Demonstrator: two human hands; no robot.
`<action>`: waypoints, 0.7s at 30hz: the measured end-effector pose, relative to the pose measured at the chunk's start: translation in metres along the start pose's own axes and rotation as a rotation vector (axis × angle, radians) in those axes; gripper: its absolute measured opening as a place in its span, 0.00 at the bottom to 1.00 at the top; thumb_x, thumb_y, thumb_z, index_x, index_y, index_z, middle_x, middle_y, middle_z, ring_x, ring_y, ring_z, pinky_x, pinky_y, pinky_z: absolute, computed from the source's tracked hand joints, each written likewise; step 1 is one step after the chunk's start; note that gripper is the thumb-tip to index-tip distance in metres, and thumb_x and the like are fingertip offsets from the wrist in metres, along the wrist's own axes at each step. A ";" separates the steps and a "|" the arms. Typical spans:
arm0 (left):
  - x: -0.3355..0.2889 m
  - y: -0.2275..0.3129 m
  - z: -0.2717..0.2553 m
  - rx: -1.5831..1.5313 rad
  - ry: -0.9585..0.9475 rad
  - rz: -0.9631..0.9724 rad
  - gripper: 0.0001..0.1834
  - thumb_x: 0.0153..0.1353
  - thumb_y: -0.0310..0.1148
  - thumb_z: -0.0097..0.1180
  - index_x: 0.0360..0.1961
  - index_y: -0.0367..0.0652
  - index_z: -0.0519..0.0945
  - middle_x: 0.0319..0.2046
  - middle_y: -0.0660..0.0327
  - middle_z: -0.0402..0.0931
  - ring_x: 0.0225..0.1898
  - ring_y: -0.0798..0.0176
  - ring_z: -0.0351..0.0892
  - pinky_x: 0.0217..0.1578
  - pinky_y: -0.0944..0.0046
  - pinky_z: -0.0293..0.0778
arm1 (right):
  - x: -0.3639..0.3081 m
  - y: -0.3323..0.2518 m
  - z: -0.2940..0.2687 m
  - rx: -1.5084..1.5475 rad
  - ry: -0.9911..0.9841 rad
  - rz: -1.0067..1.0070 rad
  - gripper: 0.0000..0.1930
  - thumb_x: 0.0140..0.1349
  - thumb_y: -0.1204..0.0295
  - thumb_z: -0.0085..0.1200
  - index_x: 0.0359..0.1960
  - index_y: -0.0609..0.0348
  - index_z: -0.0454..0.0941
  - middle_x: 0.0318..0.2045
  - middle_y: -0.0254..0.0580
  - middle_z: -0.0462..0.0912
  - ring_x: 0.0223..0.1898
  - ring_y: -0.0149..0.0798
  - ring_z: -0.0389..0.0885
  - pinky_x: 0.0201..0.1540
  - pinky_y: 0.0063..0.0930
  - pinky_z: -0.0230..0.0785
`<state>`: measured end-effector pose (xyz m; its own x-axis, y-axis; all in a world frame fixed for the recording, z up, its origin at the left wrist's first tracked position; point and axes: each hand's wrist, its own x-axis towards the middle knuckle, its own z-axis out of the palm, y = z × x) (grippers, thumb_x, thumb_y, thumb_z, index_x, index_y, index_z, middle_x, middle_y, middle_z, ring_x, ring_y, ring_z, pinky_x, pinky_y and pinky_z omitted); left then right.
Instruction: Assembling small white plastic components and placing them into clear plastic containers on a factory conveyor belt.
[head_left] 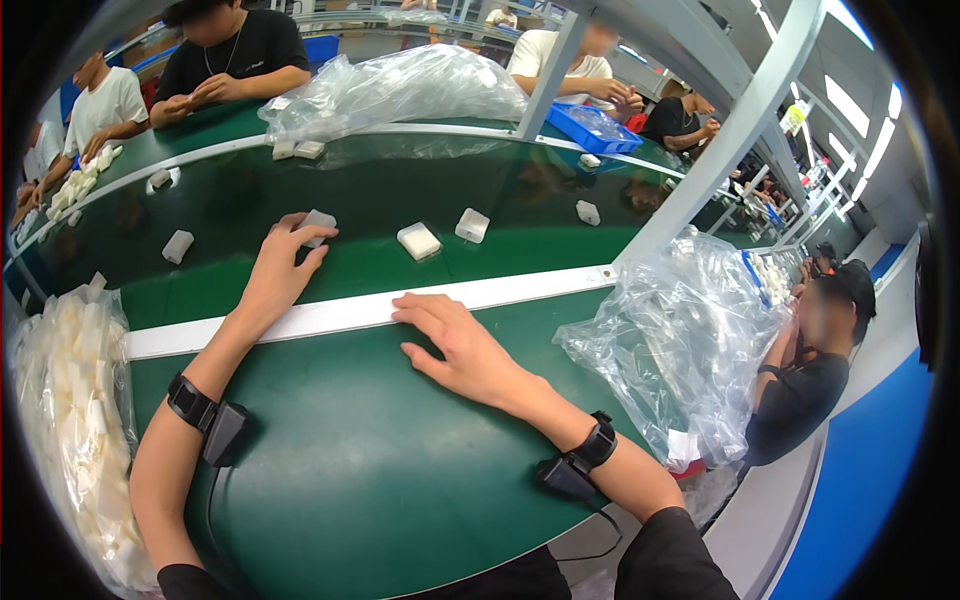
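Note:
My left hand (280, 262) reaches over the conveyor belt (360, 272), its fingers on a small translucent white box (320, 222). The thumb lies along the near side, and the fingers partly cover the box. My right hand (455, 345) is open and holds nothing; its fingertips are at the white rail (350, 312) and its palm is over the green tabletop (380, 450). On the belt to the right of my left hand lie a white box (419, 241) and a second one (473, 225). Another box (178, 246) lies to its left.
A clear bag full of white pieces (75, 420) stands at the left. At the right, a large clear plastic bag (680, 340) lies beside a slanted grey post (715, 150). Across the belt are another big bag (400, 90), a blue tray (594, 130) and several people working.

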<state>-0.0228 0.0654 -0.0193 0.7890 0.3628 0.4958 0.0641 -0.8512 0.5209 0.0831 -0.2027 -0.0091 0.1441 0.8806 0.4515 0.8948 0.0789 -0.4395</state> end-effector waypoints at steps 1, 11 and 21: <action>0.000 0.000 -0.001 -0.006 0.003 0.008 0.16 0.63 0.29 0.59 0.53 0.51 0.83 0.62 0.44 0.69 0.59 0.47 0.72 0.56 0.56 0.73 | 0.001 -0.001 -0.002 -0.010 0.003 0.002 0.18 0.63 0.73 0.58 0.54 0.61 0.74 0.56 0.49 0.75 0.59 0.51 0.72 0.63 0.41 0.64; -0.004 0.027 -0.009 -0.172 -0.101 0.116 0.23 0.62 0.23 0.57 0.58 0.54 0.80 0.60 0.52 0.71 0.56 0.52 0.70 0.45 0.64 0.81 | 0.066 0.073 -0.007 -0.320 0.231 0.212 0.23 0.57 0.72 0.62 0.51 0.71 0.70 0.48 0.54 0.74 0.51 0.56 0.73 0.54 0.46 0.71; -0.006 0.025 -0.011 -0.276 -0.125 0.046 0.30 0.58 0.23 0.62 0.63 0.48 0.75 0.52 0.57 0.76 0.45 0.59 0.73 0.36 0.67 0.74 | 0.082 0.059 -0.020 -0.424 0.146 0.186 0.23 0.58 0.72 0.62 0.53 0.67 0.70 0.58 0.56 0.69 0.57 0.59 0.70 0.57 0.46 0.71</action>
<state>-0.0326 0.0464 -0.0019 0.8573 0.2619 0.4431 -0.1290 -0.7241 0.6775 0.1558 -0.1352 0.0173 0.3491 0.7842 0.5129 0.9370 -0.2980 -0.1822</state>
